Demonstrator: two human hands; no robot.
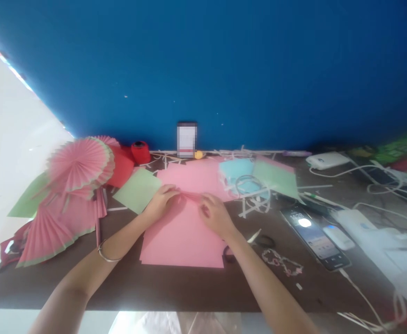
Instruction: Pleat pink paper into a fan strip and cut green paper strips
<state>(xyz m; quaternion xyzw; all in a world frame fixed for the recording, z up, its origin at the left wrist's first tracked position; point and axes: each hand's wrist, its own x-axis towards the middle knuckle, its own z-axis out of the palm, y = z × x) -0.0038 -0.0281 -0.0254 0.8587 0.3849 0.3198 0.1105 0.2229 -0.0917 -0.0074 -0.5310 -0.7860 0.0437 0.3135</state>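
Over a stack of pink paper sheets (182, 236) on the table, both my hands hold a narrow, pleated pink paper strip (190, 197) by its ends. My left hand (164, 200) pinches the left end, fingers bent over it. My right hand (214, 213) grips the right end, with thumb and fingers curled. The folds look thin and blurred, so I cannot count them. A pair of scissors (259, 237) lies partly behind my right forearm. To the left, pink folded paper fans (76, 164) with green edges are piled up.
Green paper (138, 189), blue paper (247, 169) and white paper scraps (257, 202) surround the stack. A red roll (140, 153) stands at the back left. On the right lie a phone (314, 241), a bead bracelet (283, 263), a white device (327, 160) and cables. A blue wall (203, 69) rises behind.
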